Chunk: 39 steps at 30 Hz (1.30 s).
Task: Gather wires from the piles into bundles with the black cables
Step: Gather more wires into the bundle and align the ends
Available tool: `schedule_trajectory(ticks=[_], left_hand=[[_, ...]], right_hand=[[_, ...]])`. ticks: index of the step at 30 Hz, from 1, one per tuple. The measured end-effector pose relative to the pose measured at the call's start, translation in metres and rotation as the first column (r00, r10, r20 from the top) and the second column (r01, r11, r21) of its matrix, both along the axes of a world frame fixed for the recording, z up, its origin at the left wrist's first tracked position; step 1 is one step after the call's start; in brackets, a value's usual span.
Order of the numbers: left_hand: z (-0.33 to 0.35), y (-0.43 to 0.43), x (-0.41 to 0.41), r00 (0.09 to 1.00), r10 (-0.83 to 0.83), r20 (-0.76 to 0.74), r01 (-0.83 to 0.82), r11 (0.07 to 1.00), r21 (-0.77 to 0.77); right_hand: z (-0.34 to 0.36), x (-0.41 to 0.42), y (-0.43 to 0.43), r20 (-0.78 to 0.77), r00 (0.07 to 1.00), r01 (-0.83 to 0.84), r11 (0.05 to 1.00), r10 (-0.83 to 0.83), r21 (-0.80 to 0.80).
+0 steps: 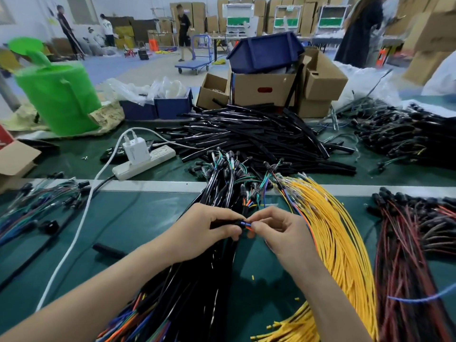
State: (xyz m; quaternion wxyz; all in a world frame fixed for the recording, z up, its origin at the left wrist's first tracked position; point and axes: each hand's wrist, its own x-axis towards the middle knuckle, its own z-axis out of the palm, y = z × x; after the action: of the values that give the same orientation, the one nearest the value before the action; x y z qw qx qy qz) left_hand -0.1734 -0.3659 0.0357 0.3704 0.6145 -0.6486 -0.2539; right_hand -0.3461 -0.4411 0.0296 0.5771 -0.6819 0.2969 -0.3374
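Head, black cable point(223, 223), wires point(246, 225) pinched between hands point(204, 227)

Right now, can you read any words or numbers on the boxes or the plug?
No text can be read.
Red oval mark on the cardboard box: too blurred.
Faint mark on the white charger: too small.
Red sign at the left edge: cut off, unreadable.

Black cable point(223, 223), horizontal, blue and orange wires point(246, 225) protruding from its end; yellow wire pile point(338, 233) lies just right; black bundles point(197, 280) beneath.
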Motion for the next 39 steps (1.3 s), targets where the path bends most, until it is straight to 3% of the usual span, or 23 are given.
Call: schedule_trajectory(ticks=[6, 18, 27, 35, 39], left_hand=[[0.0031, -0.0007, -0.0042, 0.992, -0.037, -0.119, 0.037, 0.999, -0.004], [0.0024, -0.0048, -0.0031, 0.987, -0.077, -0.144, 0.082, 0.996, 0.030], [0.0038, -0.0034, -0.0046, 0.979, -0.074, -0.187, 0.078, 0.997, 0.012], [0.0022, -0.0051, -0.0041, 0.998, -0.028, -0.059, 0.028, 1.000, -0.005], [0.0043, -0.0032, -0.0023, 0.998, -0.052, 0.045, 0.051, 0.999, 0.005]], right_hand=[[0.0023, -0.0020, -0.0006, 0.042, 0.999, 0.029, 0.999, -0.030, 0.043], [-0.0013, -0.0022, -0.0021, -0.044, 0.994, 0.095, 0.995, -0.096, -0.032], [0.0012, -0.0024, -0.0001, 0.003, 0.996, 0.088, 0.994, -0.088, 0.069], [0.0004, -0.0014, 0.0045, -0.092, 0.981, 0.147, 0.960, -0.173, -0.240], [-0.0016, -0.0018, 0.0042, -0.156, 0.973, 0.120, 0.948, -0.172, -0.296]])
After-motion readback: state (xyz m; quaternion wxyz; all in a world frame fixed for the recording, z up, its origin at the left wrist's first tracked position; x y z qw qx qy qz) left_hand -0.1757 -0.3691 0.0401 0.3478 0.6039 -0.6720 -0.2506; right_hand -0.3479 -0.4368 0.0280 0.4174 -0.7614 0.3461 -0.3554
